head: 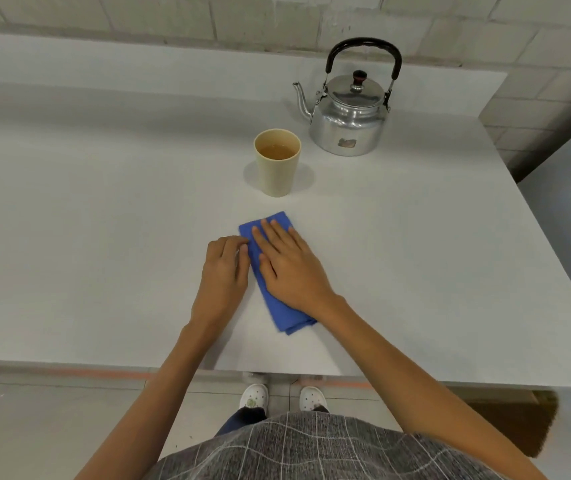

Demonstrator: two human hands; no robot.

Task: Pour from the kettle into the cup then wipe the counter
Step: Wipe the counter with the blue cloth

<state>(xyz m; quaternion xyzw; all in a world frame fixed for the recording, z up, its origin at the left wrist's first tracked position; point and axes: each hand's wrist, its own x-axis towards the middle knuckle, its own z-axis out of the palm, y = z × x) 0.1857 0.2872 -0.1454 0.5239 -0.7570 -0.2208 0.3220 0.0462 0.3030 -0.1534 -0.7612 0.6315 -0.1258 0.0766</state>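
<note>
A steel kettle with a black handle stands upright at the back right of the white counter, spout pointing left. In front of it and to the left stands a beige cup holding amber liquid. A folded blue cloth lies flat near the counter's front. My right hand rests palm down on the cloth with fingers spread. My left hand sits beside the cloth's left edge, its curled fingertips touching that edge.
The counter's front edge runs just below my hands and its right edge slants away toward the brick wall. Below are a tiled floor, my two white shoes and a brown box at the lower right.
</note>
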